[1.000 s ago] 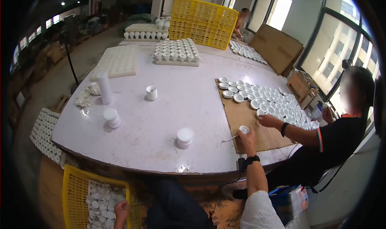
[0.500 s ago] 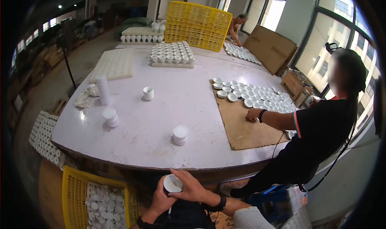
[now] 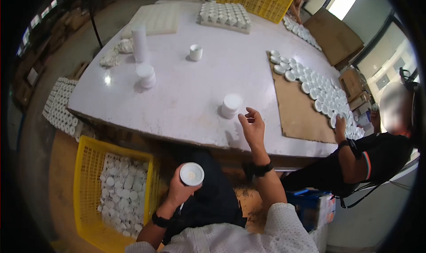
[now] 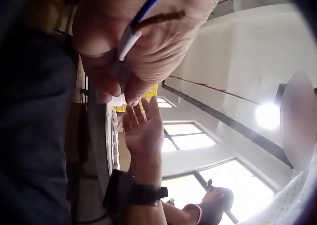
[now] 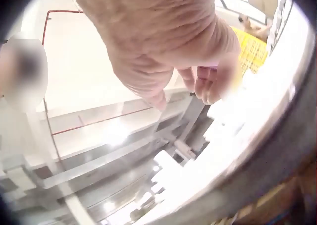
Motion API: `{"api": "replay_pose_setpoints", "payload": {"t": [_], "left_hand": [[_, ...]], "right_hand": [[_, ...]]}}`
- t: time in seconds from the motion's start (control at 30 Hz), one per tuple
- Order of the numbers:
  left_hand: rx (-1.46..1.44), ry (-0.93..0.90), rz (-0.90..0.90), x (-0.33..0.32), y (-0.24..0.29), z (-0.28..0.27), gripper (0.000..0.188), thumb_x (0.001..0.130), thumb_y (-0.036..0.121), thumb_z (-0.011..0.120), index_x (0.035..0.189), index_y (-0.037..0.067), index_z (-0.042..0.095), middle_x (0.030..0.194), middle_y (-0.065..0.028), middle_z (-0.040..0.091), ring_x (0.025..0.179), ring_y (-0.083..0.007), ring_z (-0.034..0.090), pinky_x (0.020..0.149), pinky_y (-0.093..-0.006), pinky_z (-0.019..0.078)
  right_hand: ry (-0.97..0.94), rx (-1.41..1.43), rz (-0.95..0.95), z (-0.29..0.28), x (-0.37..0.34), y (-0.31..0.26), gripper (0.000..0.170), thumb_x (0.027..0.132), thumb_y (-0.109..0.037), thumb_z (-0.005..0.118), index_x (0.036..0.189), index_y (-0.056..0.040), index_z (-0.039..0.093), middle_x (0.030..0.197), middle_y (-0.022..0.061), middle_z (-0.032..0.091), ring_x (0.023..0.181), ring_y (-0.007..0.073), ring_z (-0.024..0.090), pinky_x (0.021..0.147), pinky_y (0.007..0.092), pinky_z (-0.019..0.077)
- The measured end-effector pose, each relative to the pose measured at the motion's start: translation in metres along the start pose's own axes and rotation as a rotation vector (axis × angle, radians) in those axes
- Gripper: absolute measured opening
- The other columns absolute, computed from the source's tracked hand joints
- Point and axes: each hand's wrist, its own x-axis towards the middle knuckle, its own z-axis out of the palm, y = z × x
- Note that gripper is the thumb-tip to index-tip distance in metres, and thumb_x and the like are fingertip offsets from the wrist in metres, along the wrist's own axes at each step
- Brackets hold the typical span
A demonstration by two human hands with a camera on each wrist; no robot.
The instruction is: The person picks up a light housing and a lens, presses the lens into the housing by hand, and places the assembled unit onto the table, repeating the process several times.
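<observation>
My left hand, low in front of my lap, grips a round white lamp housing with its wide face turned up. Small pale spots show inside its rim. From under that hand come short wires, one blue and one brownish, by a white sleeve. Over the table's front part, my right hand is empty, fingers loosely bent and apart. Just left of its fingertips stands a short stack of white round discs. The right wrist view shows the same hand with nothing in its fingers.
A yellow basket of small white discs stands on the floor at left. Rows of white cups lie on cardboard at right, where another person reaches in. More disc stacks and a single white cup stand farther back.
One second ago my right hand held a housing over the cardboard and my left was at the basket. Both hands then met at the housing; now the left holds it and the right has reached forward.
</observation>
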Motion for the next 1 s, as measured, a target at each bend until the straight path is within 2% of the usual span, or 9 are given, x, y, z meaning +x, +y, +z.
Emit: {"api": "replay_pose_setpoints", "payload": {"t": [0.1,0.13,0.2,0.33,0.4,0.7,0.73,0.77,1.0], "left_hand": [[0.058,-0.087,-0.016,0.0,0.003,0.0,0.065,0.062,0.0,0.075,0.118,0.003,0.042,0.088,-0.0071,0.059,0.057,-0.0091,0.054,0.046,-0.0221,0.045],[0.045,-0.107,-0.018,0.0,0.002,0.0,0.064,0.062,0.0,0.075,0.118,0.002,0.042,0.088,-0.007,0.06,0.057,-0.009,0.054,0.046,-0.0221,0.045],[0.007,-0.156,-0.024,0.001,0.003,-0.001,0.064,0.063,0.0,0.075,0.118,0.002,0.042,0.089,-0.0071,0.06,0.058,-0.009,0.055,0.047,-0.0223,0.0456],[-0.019,-0.151,-0.015,0.0,-0.009,-0.006,0.063,0.062,-0.001,0.076,0.116,0.001,0.044,0.091,-0.0082,0.06,0.062,-0.0103,0.057,0.049,-0.0224,0.0466],[-0.017,-0.133,-0.012,-0.002,-0.012,-0.007,0.063,0.061,-0.001,0.076,0.115,0.0,0.045,0.092,-0.0085,0.06,0.064,-0.0107,0.058,0.049,-0.0223,0.0469],[0.019,-0.164,-0.001,-0.003,-0.011,-0.006,0.067,0.059,-0.003,0.076,0.117,0.003,0.045,0.091,-0.0073,0.06,0.063,-0.0102,0.057,0.048,-0.023,0.047],[0.066,-0.157,0.014,-0.004,-0.013,-0.006,0.068,0.058,-0.003,0.076,0.118,0.003,0.045,0.091,-0.0069,0.06,0.062,-0.0098,0.056,0.048,-0.0229,0.0466],[0.06,-0.168,0.0,-0.006,-0.006,-0.005,0.068,0.059,-0.003,0.076,0.119,0.004,0.045,0.091,-0.0064,0.061,0.06,-0.0091,0.055,0.047,-0.0229,0.0461],[-0.042,-0.166,-0.018,-0.011,-0.004,-0.005,0.063,0.063,-0.003,0.073,0.119,0.003,0.044,0.09,-0.0054,0.06,0.06,-0.0085,0.056,0.047,-0.0209,0.046]], "right_hand": [[0.055,-0.181,-0.005,0.01,0.044,0.023,0.052,0.071,-0.032,0.07,0.105,0.005,0.057,0.087,0.013,0.058,0.077,0.0178,0.055,0.068,0.0279,0.0451],[0.011,-0.046,0.11,0.017,0.059,0.044,0.054,0.07,-0.035,0.07,0.104,0.0055,0.058,0.082,0.0122,0.06,0.074,0.0158,0.055,0.066,0.0269,0.0452],[-0.063,-0.035,0.193,0.02,0.067,0.036,0.048,0.071,-0.032,0.07,0.099,0.0059,0.059,0.074,0.0082,0.059,0.067,0.0134,0.054,0.061,0.0255,0.0449],[-0.065,0.05,0.211,0.027,0.064,0.041,0.04,0.072,-0.028,0.07,0.091,0.0053,0.059,0.069,0.0051,0.058,0.061,0.0116,0.053,0.056,0.0241,0.0437],[-0.036,0.156,0.217,0.028,0.061,0.038,0.028,0.073,-0.023,0.069,0.084,0.0004,0.057,0.067,0.0019,0.054,0.054,0.008,0.048,0.046,0.0214,0.0406],[-0.037,0.308,0.418,0.021,0.064,0.038,0.022,0.076,-0.02,0.066,0.071,-0.0048,0.051,0.059,0.0017,0.049,0.049,0.0089,0.045,0.043,0.0228,0.0389],[-0.058,0.321,0.364,0.019,0.066,0.046,0.022,0.078,-0.019,0.065,0.069,-0.0054,0.05,0.057,0.0015,0.048,0.048,0.0097,0.045,0.043,0.0232,0.0378],[-0.048,0.373,0.31,0.017,0.065,0.049,0.026,0.077,-0.023,0.065,0.067,-0.0021,0.054,0.055,0.0042,0.051,0.049,0.011,0.048,0.044,0.0248,0.0395],[-0.091,0.519,0.387,0.002,0.05,0.028,0.021,0.083,-0.024,0.06,0.071,-0.0069,0.054,0.065,0.0015,0.055,0.055,0.0076,0.051,0.05,0.0192,0.0396]]}}
